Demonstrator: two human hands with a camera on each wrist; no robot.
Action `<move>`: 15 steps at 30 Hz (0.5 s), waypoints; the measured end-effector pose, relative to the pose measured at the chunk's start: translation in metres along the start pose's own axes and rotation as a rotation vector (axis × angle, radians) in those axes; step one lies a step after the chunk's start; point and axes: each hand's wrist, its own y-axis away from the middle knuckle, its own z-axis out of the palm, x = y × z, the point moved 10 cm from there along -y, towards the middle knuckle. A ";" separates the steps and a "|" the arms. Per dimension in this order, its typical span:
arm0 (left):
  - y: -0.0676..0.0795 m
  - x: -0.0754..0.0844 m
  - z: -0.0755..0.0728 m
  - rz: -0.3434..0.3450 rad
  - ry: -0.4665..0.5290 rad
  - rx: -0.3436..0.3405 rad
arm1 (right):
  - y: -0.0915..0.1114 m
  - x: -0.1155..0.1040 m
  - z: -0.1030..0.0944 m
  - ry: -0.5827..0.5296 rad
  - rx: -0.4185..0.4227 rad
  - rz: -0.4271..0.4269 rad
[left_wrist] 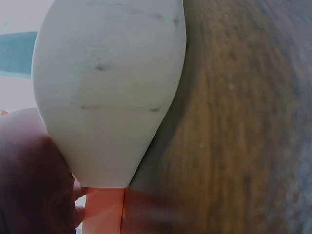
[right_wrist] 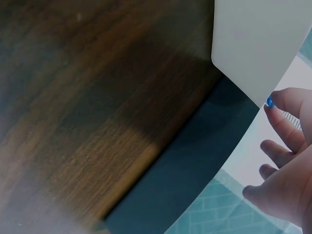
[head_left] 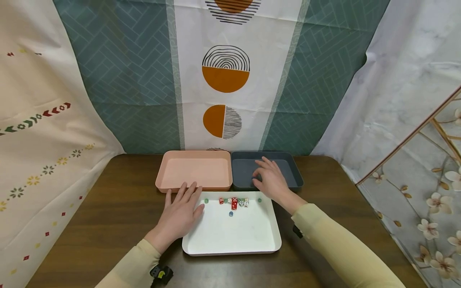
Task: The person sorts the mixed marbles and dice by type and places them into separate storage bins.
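Observation:
My right hand [head_left: 271, 179] is above the dark blue tray [head_left: 293, 176], its thumb and index finger pinching a small blue bead [right_wrist: 270, 101]. The other fingers stand spread in the right wrist view. Fingers extended, my left hand [head_left: 181, 212] lies over the left side of the white tray [head_left: 230, 236], fingertips near the pink tray's front rim. Along the white tray's far side sit red dice [head_left: 234, 205], white dice [head_left: 246, 203] and green beads [head_left: 206, 201]. Another blue bead [head_left: 231, 214] lies just in front of them.
Behind the white tray stands the pink tray [head_left: 196, 170], side by side with the dark blue one. All three trays are on a brown wooden table [head_left: 119, 216]. Patterned cloths [head_left: 144, 72] hang behind and at both sides.

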 end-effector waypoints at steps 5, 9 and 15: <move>0.000 -0.001 0.002 -0.004 -0.008 -0.011 | -0.005 -0.001 0.003 -0.020 -0.022 0.015; 0.001 0.000 0.001 -0.004 -0.008 -0.009 | -0.008 -0.001 0.004 -0.040 -0.034 0.027; 0.001 0.000 0.000 -0.003 -0.011 0.000 | -0.017 0.004 0.010 -0.084 -0.049 0.040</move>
